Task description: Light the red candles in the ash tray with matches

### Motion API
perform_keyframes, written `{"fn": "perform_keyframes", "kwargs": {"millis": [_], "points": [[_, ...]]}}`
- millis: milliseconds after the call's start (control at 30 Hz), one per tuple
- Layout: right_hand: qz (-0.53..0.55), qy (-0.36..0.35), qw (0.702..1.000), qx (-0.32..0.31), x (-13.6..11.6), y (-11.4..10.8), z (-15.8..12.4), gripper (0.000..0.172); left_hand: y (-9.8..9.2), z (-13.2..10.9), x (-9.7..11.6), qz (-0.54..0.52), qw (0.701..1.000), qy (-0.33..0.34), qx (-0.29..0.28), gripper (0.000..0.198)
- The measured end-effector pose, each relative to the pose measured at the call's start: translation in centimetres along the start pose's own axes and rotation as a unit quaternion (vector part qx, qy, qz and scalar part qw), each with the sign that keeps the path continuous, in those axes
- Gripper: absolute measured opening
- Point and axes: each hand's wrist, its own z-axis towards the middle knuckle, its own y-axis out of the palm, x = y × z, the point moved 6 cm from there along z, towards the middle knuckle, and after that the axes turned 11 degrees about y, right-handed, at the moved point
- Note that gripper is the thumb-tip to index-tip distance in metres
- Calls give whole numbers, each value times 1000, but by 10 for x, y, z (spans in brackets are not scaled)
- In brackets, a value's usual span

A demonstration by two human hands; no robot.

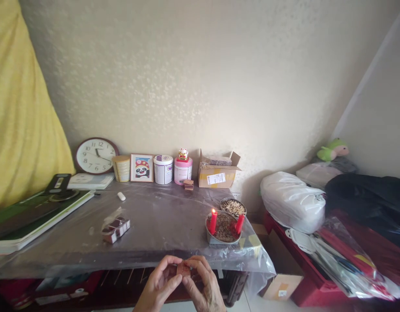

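Low in front of the table edge, my left hand (164, 279) and my right hand (201, 281) both pinch a small reddish-brown matchbox (184, 270) between thumbs and fingers. Part of it is covered by my fingers, so I cannot tell whether its tray is slid out. Beyond my hands, to the right, stands a metal tin (223, 236) of dark granular matter with two red candles. The left candle (213, 222) burns, while the right candle (239, 223) shows no flame. A bowl of matchsticks (233, 207) sits just behind the tin.
A plastic-wrapped pack of matchboxes (116, 229) lies left on the film-covered table (167, 225). More small boxes (188, 185) stand near a pink canister (183, 171) and an open carton (217, 175). A clock (96, 156) leans at the back; bags (292, 201) are at right.
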Motion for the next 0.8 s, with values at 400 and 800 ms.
{"fn": "perform_keyframes", "kwargs": {"millis": [400,800], "points": [[-5,57,998,-34,4,3,1,28,-3,-2,-1,83,994,46,-54,27],[70,61,996,4,8,-8,2,29,9,2,-20,-277,956,-91,-7,23]]}}
